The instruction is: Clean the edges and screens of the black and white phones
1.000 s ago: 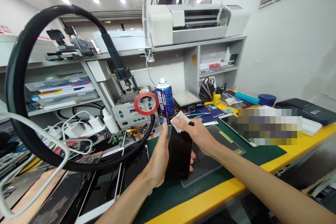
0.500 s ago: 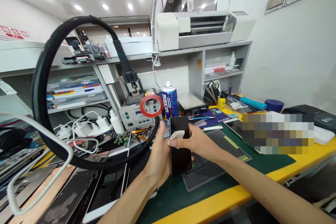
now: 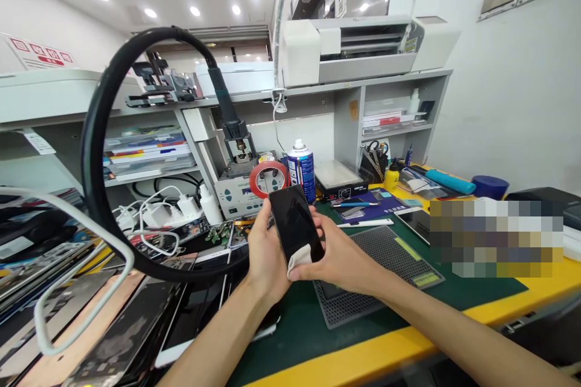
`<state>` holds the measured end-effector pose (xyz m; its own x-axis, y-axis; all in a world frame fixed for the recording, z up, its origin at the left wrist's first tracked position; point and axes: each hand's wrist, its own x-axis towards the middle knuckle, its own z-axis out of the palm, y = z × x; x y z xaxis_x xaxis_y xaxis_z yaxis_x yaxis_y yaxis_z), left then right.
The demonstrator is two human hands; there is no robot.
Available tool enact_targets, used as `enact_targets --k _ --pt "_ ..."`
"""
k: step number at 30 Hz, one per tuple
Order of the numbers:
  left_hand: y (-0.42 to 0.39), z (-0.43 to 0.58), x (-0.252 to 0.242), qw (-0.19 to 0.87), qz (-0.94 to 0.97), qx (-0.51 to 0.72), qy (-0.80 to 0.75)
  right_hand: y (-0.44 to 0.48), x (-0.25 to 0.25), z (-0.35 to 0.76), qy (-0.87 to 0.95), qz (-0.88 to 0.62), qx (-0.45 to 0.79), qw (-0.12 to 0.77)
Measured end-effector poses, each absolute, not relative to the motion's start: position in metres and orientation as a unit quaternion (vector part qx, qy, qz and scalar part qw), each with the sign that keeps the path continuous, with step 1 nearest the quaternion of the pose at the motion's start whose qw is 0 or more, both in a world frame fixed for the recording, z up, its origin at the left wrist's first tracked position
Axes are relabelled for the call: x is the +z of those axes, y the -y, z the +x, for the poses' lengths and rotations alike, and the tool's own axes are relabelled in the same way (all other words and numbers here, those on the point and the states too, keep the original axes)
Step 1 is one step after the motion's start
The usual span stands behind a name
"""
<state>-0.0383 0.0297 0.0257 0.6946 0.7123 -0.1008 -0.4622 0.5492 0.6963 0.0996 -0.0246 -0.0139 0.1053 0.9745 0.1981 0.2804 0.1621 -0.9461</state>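
A black smartphone (image 3: 294, 217) is held up over the bench, its dark glossy screen facing me and its top leaning left. My left hand (image 3: 265, 254) grips it along the left edge, the thumb by the upper side. My right hand (image 3: 333, 254) pinches a small white cloth (image 3: 299, 259) between thumb and fingers, pressed on the lower part of the screen. Other right fingers wrap the phone's right edge. Below the hands lies a grey perforated mat (image 3: 363, 290) on a green work mat (image 3: 308, 344).
A hot air station (image 3: 231, 193) with a thick black hose (image 3: 93, 133) stands at the back left, beside red tape (image 3: 254, 180) and a blue spray can (image 3: 302, 172). Phone panels (image 3: 118, 326) lie piled at left. A white-framed tablet (image 3: 415, 222) lies right.
The phone has tilted to the left at its top. My right hand has slid the cloth down from the upper-middle of the screen to its lower part. The view has shifted slightly.
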Motion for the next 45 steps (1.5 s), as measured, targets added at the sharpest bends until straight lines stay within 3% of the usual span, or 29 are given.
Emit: enact_targets --k 12,23,45 --pt "-0.033 -0.04 0.024 0.825 0.305 0.451 -0.154 0.025 -0.016 0.083 0.619 -0.57 0.301 0.448" --pt "-0.041 -0.042 0.02 0.833 0.302 0.448 -0.121 0.03 -0.012 0.084 0.659 -0.588 0.231 0.408" --pt "-0.055 -0.053 0.03 0.872 0.271 0.396 -0.095 0.025 -0.016 0.091 0.544 -0.575 0.401 0.461"
